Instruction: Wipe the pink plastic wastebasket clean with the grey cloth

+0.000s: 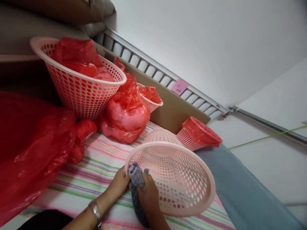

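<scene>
A pale pink perforated plastic basket [208, 179] lies tilted on its side on the striped sheet, its wide mouth turned toward me. At the near left of its rim, my left hand [122, 179] is closed on the edge, most of its fingers hidden behind the rim and cloth. My right hand [149, 191] is wrapped around a fuzzy grey cloth [136, 176] with a lilac patch. That cloth is bunched against the inside of the rim, and its tail hangs below the hand. A silver bracelet [95, 210] circles my left wrist.
A large pink basket [79, 92] lined with red plastic stands at left. Beside it sits a tied red bag [126, 118]. Two smaller baskets with red liners [151, 99] [201, 132] are near the headboard [168, 105]. Red plastic [31, 150] covers the left side.
</scene>
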### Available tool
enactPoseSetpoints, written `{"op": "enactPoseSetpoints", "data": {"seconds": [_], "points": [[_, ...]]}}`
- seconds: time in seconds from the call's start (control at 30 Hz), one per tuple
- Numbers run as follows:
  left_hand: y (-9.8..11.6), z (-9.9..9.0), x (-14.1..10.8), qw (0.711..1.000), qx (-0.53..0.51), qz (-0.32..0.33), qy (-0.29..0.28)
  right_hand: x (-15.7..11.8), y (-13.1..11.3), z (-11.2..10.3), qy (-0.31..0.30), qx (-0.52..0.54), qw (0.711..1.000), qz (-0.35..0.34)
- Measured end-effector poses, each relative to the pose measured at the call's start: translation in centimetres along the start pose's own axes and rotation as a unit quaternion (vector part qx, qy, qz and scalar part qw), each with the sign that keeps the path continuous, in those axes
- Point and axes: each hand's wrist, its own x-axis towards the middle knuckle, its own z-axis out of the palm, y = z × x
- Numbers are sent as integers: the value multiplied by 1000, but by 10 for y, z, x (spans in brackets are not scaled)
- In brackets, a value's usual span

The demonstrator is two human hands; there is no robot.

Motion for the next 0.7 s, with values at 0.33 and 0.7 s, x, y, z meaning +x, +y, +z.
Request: {"op": "enactPoseSetpoints", "data": {"seconds": [0.33,0.7], "points": [[-14,13,-3,997,-24,-70,-21,152,30,0,65,-59,988,130],[18,-3,-2,998,63,20,6,175,46,1,49,-61,991,111]]}}
